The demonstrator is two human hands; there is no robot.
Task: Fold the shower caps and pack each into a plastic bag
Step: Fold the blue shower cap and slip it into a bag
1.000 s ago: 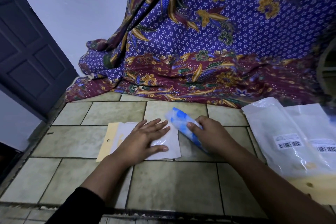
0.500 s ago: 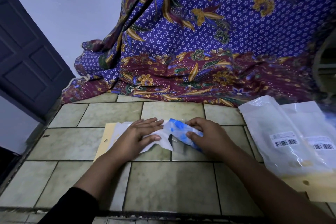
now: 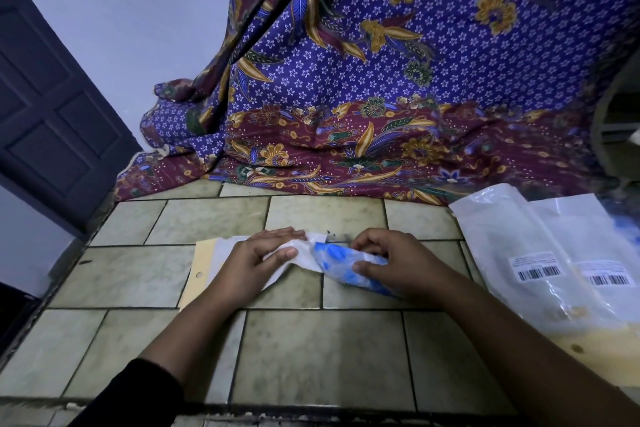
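Note:
A folded blue-and-white shower cap lies on the tiled floor under my right hand, whose fingers and thumb pinch it. Its left end sits at the mouth of a small clear plastic bag. My left hand grips that bag, thumb on top, and lifts its right edge off the floor. The bag rests on a stack of flat bags with a tan card header.
Two larger clear packs with barcode labels lie at the right, on a tan card. A purple and maroon patterned cloth hangs across the back. A dark door stands at the left. The tiled ledge's edge runs near me.
My left hand went from pressing flat on the bag to gripping and lifting its edge. My right hand brought the folded cap down and left, against the bag's opening.

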